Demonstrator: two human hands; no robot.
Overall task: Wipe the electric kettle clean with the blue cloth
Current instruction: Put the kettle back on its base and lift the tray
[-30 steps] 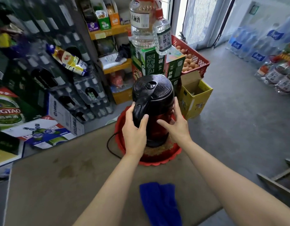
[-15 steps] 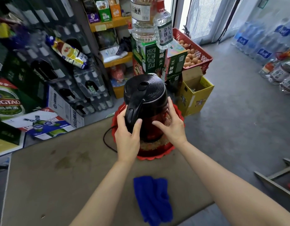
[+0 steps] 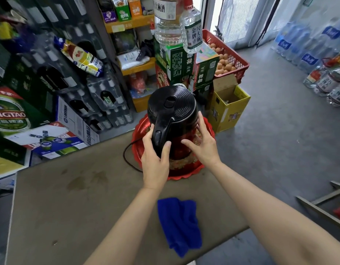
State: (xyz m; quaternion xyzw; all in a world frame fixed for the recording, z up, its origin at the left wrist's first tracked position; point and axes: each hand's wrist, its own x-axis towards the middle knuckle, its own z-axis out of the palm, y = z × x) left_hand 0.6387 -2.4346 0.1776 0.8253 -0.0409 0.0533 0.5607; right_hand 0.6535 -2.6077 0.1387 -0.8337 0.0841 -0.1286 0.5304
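Note:
The electric kettle point(image 3: 173, 109), black with a ribbed lid and a red body, stands in a red tray point(image 3: 186, 174) at the far edge of the brown table point(image 3: 79, 197). My left hand point(image 3: 155, 159) is wrapped around the kettle's black handle. Against the kettle's right side rests my right hand point(image 3: 203, 144), fingers spread on the red body. The blue cloth point(image 3: 179, 224) lies crumpled on the table near the front edge, between my forearms, untouched.
A black cord point(image 3: 127, 155) loops from the tray's left side. Beyond the table stand beer crates point(image 3: 10, 111), stacked green boxes point(image 3: 176, 66) with large bottles on top, a yellow carton point(image 3: 228, 106) and a red egg basket point(image 3: 228, 58). Grey floor lies to the right.
The kettle's handle has turned a little further toward me and to the left between my hands. The cloth has not moved on the table.

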